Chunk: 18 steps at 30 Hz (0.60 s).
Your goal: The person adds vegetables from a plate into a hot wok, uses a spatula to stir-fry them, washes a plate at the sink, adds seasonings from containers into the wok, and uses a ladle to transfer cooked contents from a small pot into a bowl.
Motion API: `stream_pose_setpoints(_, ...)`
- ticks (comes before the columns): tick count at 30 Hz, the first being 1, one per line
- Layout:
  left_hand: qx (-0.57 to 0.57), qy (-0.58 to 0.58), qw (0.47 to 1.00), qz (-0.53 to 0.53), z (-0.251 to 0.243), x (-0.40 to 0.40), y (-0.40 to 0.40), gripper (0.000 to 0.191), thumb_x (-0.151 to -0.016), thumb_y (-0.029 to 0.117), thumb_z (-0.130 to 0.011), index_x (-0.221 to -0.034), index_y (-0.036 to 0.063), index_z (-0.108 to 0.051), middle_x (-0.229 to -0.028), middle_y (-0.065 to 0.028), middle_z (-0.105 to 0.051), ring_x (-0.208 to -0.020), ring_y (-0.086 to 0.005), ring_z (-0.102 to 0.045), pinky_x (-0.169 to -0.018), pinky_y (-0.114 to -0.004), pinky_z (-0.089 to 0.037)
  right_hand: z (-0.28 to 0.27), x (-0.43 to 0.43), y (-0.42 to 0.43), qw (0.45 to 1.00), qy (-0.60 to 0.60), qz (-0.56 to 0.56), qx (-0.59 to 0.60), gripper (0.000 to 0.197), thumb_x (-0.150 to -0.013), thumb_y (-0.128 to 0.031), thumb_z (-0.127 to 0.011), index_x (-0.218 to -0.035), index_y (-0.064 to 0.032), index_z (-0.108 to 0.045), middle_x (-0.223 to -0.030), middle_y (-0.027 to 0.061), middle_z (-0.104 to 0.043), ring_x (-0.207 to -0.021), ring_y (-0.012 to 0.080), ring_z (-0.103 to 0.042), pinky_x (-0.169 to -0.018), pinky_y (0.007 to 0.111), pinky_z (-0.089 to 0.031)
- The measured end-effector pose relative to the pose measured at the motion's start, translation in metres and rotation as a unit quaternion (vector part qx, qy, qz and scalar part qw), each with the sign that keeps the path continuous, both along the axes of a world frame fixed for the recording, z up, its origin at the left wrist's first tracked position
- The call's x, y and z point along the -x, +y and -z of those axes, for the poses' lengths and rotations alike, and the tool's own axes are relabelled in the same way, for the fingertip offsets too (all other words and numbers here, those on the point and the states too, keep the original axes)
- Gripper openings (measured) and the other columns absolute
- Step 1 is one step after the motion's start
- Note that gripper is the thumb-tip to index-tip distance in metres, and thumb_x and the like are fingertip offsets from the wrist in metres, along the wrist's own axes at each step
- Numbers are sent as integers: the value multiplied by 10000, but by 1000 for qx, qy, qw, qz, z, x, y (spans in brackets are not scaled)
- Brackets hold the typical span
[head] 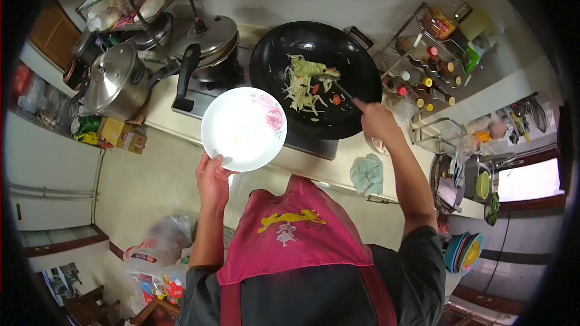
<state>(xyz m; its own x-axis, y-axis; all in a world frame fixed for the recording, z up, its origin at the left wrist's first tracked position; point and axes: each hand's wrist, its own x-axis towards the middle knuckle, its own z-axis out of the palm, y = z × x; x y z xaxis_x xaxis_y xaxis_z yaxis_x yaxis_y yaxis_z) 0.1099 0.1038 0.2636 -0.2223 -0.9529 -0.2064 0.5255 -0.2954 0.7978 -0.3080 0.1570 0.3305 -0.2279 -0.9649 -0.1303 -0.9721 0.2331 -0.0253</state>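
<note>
My left hand [214, 178] grips the lower left rim of a white plate [240, 136] with pink flowers, held up beside the wok's left edge. My right hand [379, 122] is closed around the handle of a cooking spatula [345, 92], whose head is down in the food. Shredded cabbage [301, 90] with some red pieces lies in the large black wok [272, 61] on the gas stove [317, 146]. The plate's face looks bright, and only a faint yellowish spot shows on it.
Pressure cookers [111, 79] and a lidded pot [213, 38] stand left of the wok. A light green cloth [367, 174] lies on the counter [335, 174] near my right forearm. Bottles [427, 82] fill a wire rack at the right. Plastic bags [158, 244] rest at the lower left.
</note>
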Motion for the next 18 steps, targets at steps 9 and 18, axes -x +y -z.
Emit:
stream_pose_setpoints(9,-12,-14,1000,1,-3,2,6,504,-901,134,-534,-1369,-30,-441,-1232,-136,-610,-1057,-238,-652,-795,-395,-575,-23,-42,21,999,-35,-30,-13,549,-841,-85,-563,-1386,-137,-520,-902,250,-663,-851,417,-660,-778,508,-530)
stream_pose_setpoints(18,-6,-13,1000,17,2,1,4,499,-904,131,-535,-1363,-39,-439,-1221,-135,-615,-1041,-231,-656,-781,-387,-570,16,-57,7,998,-26,-48,-30,599,-781,-26,-560,-1374,-102,-514,-897,267,-671,-864,417,-681,-782,501,-549)
